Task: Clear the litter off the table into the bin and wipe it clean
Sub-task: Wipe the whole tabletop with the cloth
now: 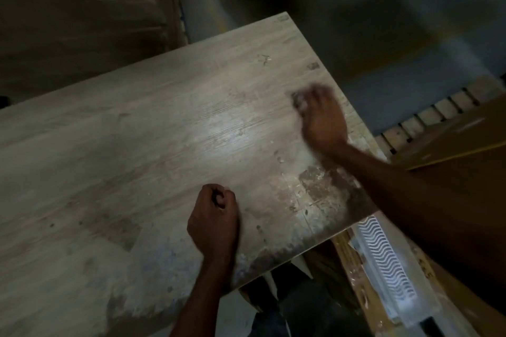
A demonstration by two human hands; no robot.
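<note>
A worn wooden table (137,150) with stains and pale smears fills most of the view. My right hand (323,117) is blurred near the table's right edge, pressed down on a small grey wad (299,98), perhaps a cloth or paper, that shows under the fingertips. My left hand (216,216) rests as a closed fist on the near part of the table; a tiny dark bit shows between its fingers, and I cannot tell what it is. No bin is in view.
Plastic-wrapped cardboard stacks (82,16) stand beyond the far left edge. A wooden pallet (427,115) and a cardboard sheet (465,134) lie to the right. A white ridged panel (383,260) sits below the table's near right corner. Grey floor (356,22) lies beyond.
</note>
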